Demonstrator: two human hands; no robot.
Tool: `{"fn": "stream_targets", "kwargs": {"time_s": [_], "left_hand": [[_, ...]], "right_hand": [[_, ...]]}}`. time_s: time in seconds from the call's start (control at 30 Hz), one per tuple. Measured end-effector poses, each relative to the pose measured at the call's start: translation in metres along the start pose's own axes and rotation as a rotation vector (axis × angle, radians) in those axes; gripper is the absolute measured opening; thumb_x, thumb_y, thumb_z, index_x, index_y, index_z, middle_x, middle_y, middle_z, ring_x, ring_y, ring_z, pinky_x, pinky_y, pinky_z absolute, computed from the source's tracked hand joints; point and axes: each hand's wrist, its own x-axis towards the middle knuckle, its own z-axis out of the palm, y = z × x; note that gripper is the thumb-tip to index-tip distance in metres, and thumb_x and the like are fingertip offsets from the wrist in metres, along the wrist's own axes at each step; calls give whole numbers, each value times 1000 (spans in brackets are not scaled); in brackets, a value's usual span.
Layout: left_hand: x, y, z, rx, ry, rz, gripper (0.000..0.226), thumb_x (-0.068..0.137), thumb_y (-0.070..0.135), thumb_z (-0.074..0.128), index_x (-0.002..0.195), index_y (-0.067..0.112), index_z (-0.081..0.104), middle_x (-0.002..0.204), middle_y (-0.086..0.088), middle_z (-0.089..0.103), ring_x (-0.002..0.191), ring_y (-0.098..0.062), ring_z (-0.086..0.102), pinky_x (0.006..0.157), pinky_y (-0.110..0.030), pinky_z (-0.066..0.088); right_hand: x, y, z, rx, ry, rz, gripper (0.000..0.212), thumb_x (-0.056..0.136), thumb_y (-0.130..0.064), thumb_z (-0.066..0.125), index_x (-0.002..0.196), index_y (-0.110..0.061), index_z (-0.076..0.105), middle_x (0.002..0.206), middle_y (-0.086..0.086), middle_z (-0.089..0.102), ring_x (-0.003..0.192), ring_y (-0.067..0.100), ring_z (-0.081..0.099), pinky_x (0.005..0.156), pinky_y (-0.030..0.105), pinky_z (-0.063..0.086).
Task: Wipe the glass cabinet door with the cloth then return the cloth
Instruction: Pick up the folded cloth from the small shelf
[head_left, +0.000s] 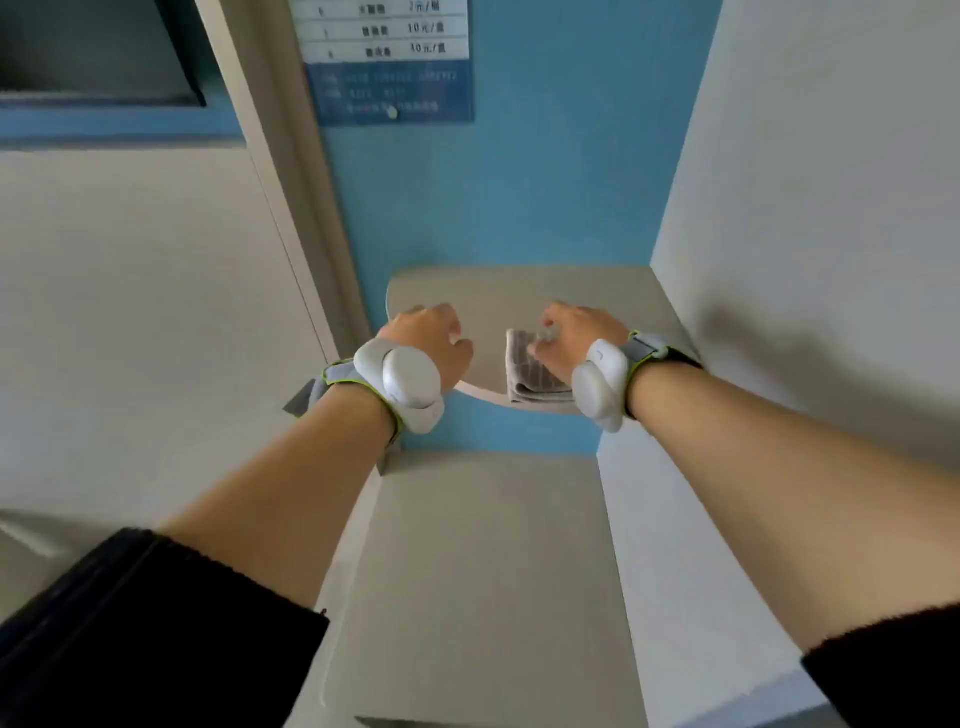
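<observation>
folded grey cloth (535, 371) lies on the upper shelf (519, 291), at that shelf's front edge and toward its right side, one end just overhanging the edge. right hand (574, 340) rests on top of the cloth, covering its right part; fingers (545, 348) are curled down onto the fabric, but the picture is blurred there and it cannot be told whether they pinch it or only press on it. left hand (431, 345) is over the same shelf, left of the cloth and apart from it, fingers loosely curled with nothing in them; its heel reaches past the shelf's front edge. each wrist carries a white wrist device (405, 387) on a grey strap; black sleeves (156, 623) are pushed up both forearms. below the upper shelf stands a lower shelf (488, 571) of the same pale grey. behind the upper shelf is a blue wall (545, 182), with a printed notice (387, 60) above. left of the upper shelf stands a white door panel (130, 312); right of it, a white side wall (805, 208).
</observation>
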Motion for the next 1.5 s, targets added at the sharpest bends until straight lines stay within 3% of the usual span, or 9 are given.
{"fn": "stream_targets", "kwargs": {"time_s": [0.17,0.27,0.4,0.53,0.67,0.87,1.07,1.3,1.5], "left_hand": [[7,-5,27,40,-103,10,35,91,28,50,124,19,53,129,-11,51,118,-33,48,93,-33,39],[4,-10,36,53,-129,50,34,91,24,49,124,17,53,129,-12,50,120,-34,46,99,-34,38],[-7,-11,39,77,-128,67,35,92,24,48,126,18,54,131,-12,48,125,-32,40,104,-36,34],[-25,-2,37,89,-123,61,35,93,26,48,127,18,52,131,-12,48,123,-32,43,100,-37,38],[-51,10,32,122,-111,41,36,93,28,47,128,18,49,129,-11,49,120,-31,47,95,-36,39],[-105,34,20,162,-100,19,39,94,28,47,131,17,46,134,-12,47,121,-31,46,95,-36,38],[-188,80,-3,169,-28,2,41,92,28,49,131,15,46,134,-12,48,121,-32,46,98,-37,39],[-271,170,-49,164,133,75,39,91,27,51,128,14,48,131,-13,51,120,-34,46,99,-37,39],[-301,249,-104,137,294,186,42,90,27,51,130,16,45,134,-12,48,122,-34,46,99,-40,40]], "right_hand": [[-1,5,26,-153,-85,-10,37,85,-42,48,116,-22,52,122,11,60,111,35,53,90,37,38],[-7,6,33,-208,22,-32,34,86,-39,45,113,-21,55,124,12,57,117,34,46,99,41,32],[-16,3,30,-148,107,-41,29,87,-27,46,111,-22,60,117,13,56,113,35,47,86,38,37],[-35,-1,18,17,118,-101,17,76,-18,60,90,-20,70,97,16,65,83,36,54,64,30,33],[-66,4,10,48,60,-100,9,68,-12,67,75,-18,67,84,12,69,71,30,53,60,26,35],[-126,10,-8,90,107,-185,12,73,-16,67,85,-14,70,84,12,69,68,27,49,58,26,33],[-212,30,-57,158,162,-256,12,77,-22,66,87,-16,68,87,11,69,72,28,50,59,26,31],[-305,60,-147,150,235,-325,13,83,-23,60,92,-16,66,97,9,69,89,32,61,66,28,40],[-355,83,-235,212,359,-262,9,84,-23,59,87,-18,65,90,9,69,80,30,62,66,32,49]]}}
